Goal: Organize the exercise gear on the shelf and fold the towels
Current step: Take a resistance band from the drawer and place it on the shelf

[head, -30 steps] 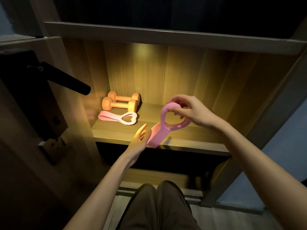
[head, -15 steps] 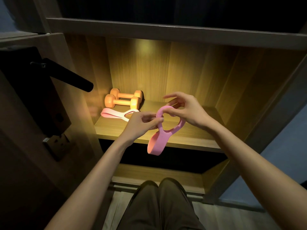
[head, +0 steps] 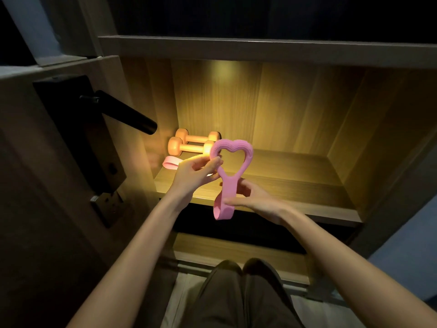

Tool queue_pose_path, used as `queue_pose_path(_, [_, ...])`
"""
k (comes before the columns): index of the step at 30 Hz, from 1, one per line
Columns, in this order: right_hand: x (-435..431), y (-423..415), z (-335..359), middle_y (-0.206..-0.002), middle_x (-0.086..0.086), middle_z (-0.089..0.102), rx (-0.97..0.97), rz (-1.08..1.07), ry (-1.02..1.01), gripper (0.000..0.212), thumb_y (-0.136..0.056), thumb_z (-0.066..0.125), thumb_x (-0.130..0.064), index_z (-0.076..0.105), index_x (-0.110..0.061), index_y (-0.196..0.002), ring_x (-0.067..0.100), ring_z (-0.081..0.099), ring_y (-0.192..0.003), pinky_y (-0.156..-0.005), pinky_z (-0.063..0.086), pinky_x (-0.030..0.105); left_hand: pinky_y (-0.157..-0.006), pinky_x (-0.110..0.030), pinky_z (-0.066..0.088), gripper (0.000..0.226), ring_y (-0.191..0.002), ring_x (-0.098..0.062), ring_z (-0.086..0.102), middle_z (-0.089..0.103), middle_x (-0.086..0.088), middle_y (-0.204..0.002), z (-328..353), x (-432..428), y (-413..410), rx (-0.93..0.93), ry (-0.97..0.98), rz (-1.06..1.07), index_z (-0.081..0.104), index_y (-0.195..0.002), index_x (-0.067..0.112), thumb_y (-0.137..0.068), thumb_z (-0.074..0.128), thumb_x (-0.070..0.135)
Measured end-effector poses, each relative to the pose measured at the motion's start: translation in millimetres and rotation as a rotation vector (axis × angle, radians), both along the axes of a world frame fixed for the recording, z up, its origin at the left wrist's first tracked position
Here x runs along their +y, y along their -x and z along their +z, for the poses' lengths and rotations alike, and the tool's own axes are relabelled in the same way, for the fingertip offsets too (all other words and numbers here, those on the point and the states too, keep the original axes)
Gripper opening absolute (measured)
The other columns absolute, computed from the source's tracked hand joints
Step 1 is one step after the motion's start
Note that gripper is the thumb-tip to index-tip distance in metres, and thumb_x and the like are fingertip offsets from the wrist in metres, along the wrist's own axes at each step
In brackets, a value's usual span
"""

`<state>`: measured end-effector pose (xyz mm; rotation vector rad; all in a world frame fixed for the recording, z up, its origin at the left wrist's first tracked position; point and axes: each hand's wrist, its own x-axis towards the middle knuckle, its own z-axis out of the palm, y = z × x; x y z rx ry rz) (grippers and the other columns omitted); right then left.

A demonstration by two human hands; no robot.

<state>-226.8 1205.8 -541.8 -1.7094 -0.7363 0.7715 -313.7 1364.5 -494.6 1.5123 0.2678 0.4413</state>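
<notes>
Holding a pink band (head: 229,185) up in front of the shelf (head: 295,183), the person uses both hands. The band stands almost straight up in the air and does not touch the shelf. Its top is a bumpy heart shape with a hole in it. Its bottom is a flat loop that hangs down.

The left hand (head: 192,172) pinches the left side of the heart, low down, with its thumb and curled fingers. The right hand (head: 250,197) holds the band lower down. Its thumb lies across the front of the loop and its fingers curl behind the thin middle part.

Two orange dumbbells (head: 191,146) lie side by side at the back left of the shelf, touching each other. Just in front of them lies a second pink band (head: 170,162), flat on the wood. The left hand hides most of it.

A warm light shines on the back wall of the shelf. A black door handle (head: 127,113) sticks out on the left. The person's knees (head: 236,292) show at the bottom, close together.
</notes>
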Motion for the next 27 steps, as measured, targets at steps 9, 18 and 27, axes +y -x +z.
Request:
queue_pose_path(9, [25, -19, -2, -0.113, -0.005, 0.057, -0.373, -0.008, 0.156, 0.051, -0.083, 0.072, -0.033, 0.041, -0.020, -0.122, 0.013, 0.060, -0.102, -0.081, 0.052, 0.023, -0.071, -0.026, 0.059, 0.013, -0.089, -0.017, 0.069, 0.070, -0.004, -0.097, -37, 24, -2, 0.034, 0.496, 0.279, 0.065, -0.100, 0.010, -0.088, 0.064, 0.006])
queue_pose_path(18, [73, -57, -28, -0.101, 0.002, 0.061, -0.392, 0.024, 0.215, 0.035, -0.085, 0.071, -0.023, 0.048, -0.012, -0.110, 0.016, 0.064, -0.084, -0.064, 0.052, 0.022, -0.091, -0.028, 0.052, 0.019, -0.083, -0.016, 0.063, 0.062, -0.008, -0.094, -101, 65, -32, 0.096, 0.734, 0.350, 0.060, -0.107, -0.002, -0.096, 0.051, 0.010])
queue_pose_path(27, [137, -82, -72, -0.097, 0.003, 0.062, -0.078, -0.346, 0.203, 0.031, -0.082, 0.075, -0.023, 0.058, -0.010, -0.103, 0.018, 0.066, -0.059, -0.057, 0.058, 0.032, -0.073, -0.027, 0.057, 0.031, -0.078, -0.021, 0.063, 0.058, -0.025, -0.122, -136, 108, -74, 0.081, 0.854, 0.707, 0.053, -0.122, -0.007, -0.093, 0.056, 0.004])
